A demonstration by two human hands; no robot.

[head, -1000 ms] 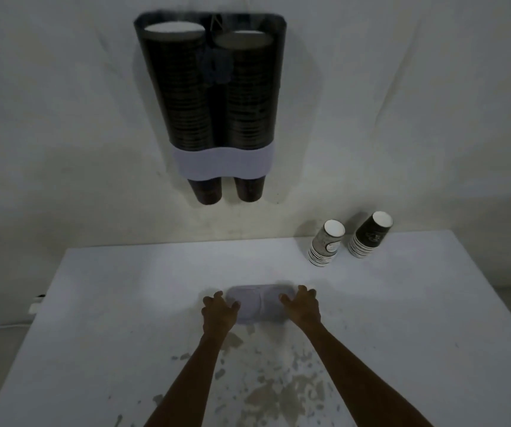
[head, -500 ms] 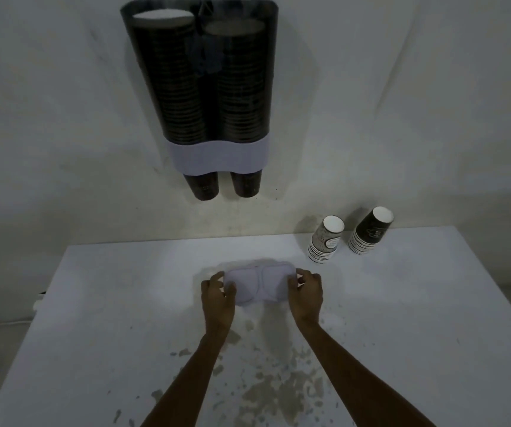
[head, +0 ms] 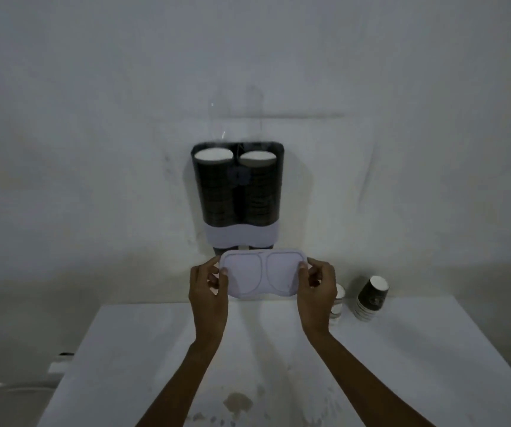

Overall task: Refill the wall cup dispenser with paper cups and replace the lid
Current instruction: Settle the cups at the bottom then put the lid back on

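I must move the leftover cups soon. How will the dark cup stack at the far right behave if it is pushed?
The dark cup stack already leans, so it probably tips easily. Nested paper cups look light, so it may slide or separate.

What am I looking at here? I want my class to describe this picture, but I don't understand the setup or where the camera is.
The camera sits on a person's head, looking forward and down at their bare hands. The left hand and right hand hold a pale lid by its ends, above a white table. On the wall hangs a dark cup dispenser, its two tubes full of cups and open on top. Two short stacks of spare cups lean at the table's back edge.
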